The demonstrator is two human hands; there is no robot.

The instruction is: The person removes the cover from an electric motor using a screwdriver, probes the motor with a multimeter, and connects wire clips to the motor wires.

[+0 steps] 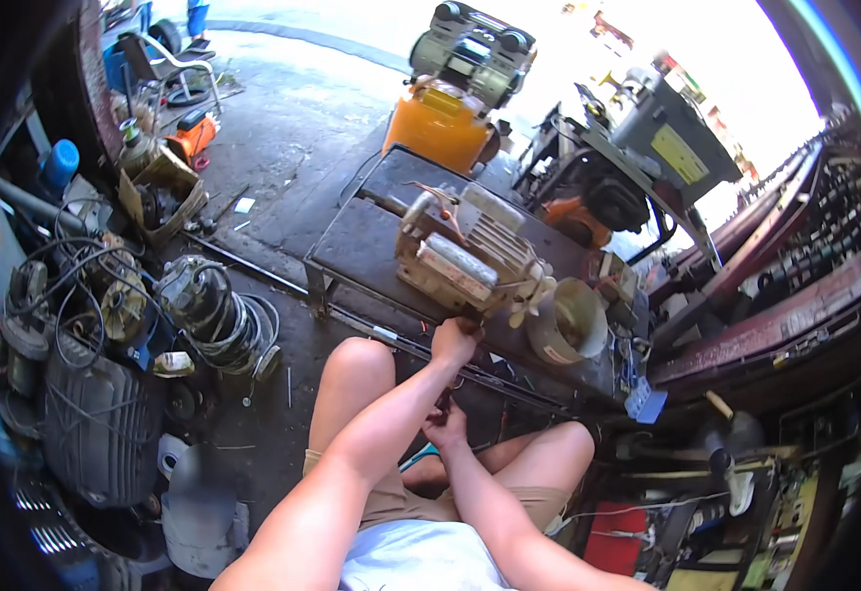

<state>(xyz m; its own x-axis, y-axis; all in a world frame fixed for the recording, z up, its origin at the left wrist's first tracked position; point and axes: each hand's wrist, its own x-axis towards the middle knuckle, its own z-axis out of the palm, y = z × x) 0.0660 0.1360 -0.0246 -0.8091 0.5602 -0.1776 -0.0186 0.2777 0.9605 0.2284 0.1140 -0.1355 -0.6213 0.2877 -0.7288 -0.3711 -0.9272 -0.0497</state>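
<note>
A worn electric motor (465, 251) lies on the low dark metal table (366, 222) in front of me. Its ribbed housing is beige-grey, and a bare fan (526, 297) shows at its right end. At the table's near edge, close under the motor, my left hand (457, 340) is closed; what its fingers grip is hidden. My right hand (445, 426) is lower, between my knees, with curled fingers around something small and dark that I cannot make out. Beside the fan stands a round, cup-shaped metal part (566, 320) with its mouth facing up.
Beyond the table stands an orange air compressor (440, 123), with a grey boxed machine (662, 133) to its right. On the left are a pump with coiled cable (219, 305) and a large ribbed motor housing (100, 424). Tools and a red case (616, 537) lie at right.
</note>
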